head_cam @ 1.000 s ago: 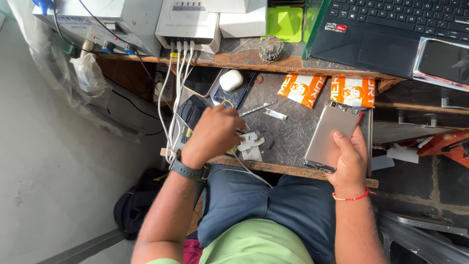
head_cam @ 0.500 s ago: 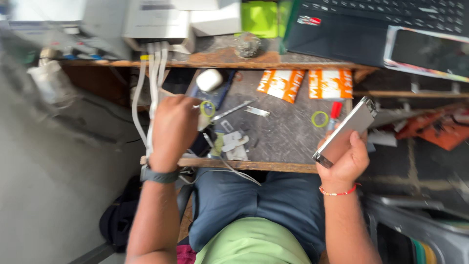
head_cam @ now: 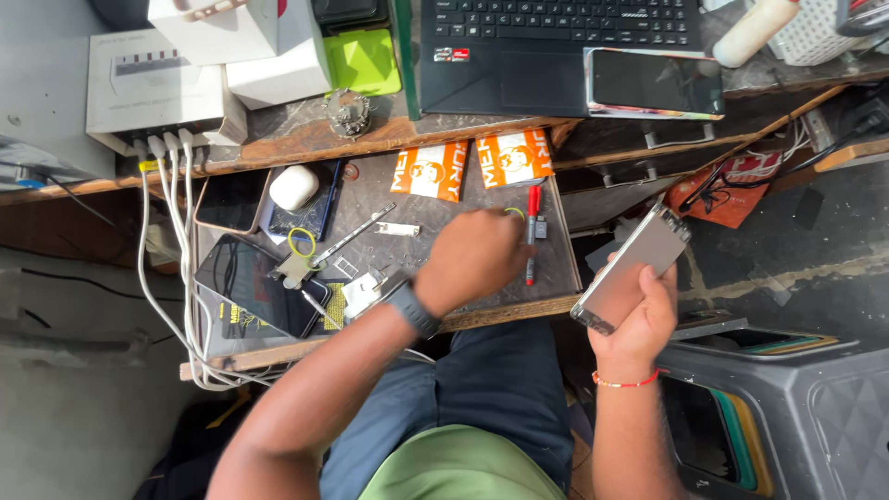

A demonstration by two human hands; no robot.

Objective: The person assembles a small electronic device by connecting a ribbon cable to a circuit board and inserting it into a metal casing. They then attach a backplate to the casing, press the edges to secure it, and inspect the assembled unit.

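Silver phone clasped in right hand | left hand grip unclear, over red pen

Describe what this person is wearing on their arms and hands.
Both forearms are bare, with no sleeves showing. The left wrist carries a dark watch or band with a black strap. The right wrist has a thin red beaded bracelet. Neither the left hand nor the right hand wears gloves.
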